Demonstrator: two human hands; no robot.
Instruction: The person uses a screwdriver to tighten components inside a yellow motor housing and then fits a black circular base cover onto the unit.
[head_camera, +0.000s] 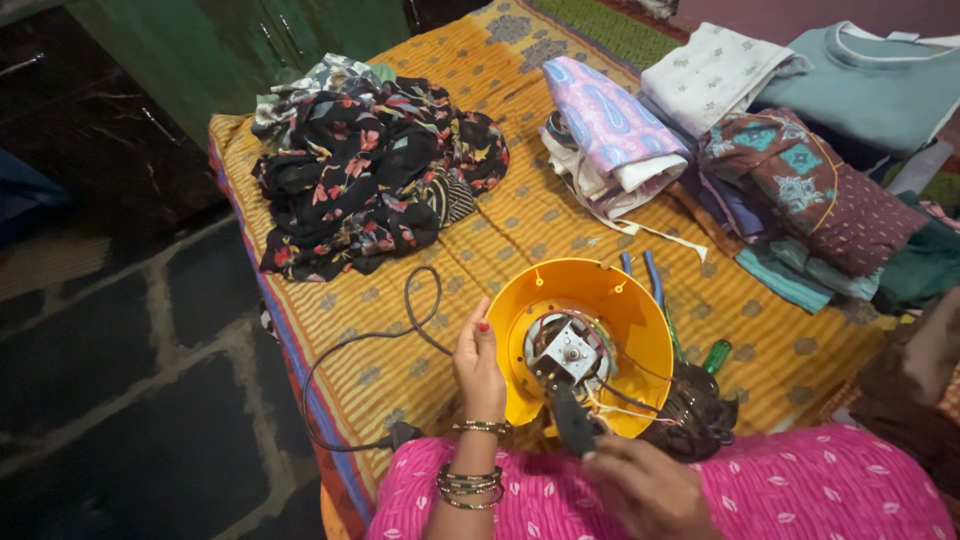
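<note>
My left hand grips the left rim of a round yellow plastic housing tipped toward me on my lap. Inside it sits a metal motor part with thin wires trailing out. My right hand holds a dark tool whose tip points up at the motor part. A black motor coil piece lies just right of the housing. A black power cord loops away to the left across the bedspread.
Blue-handled pliers and a green-handled screwdriver lie behind the housing. The yellow patterned bedspread carries a heap of dark floral cloth and stacks of folded clothes. Dark stone floor lies left.
</note>
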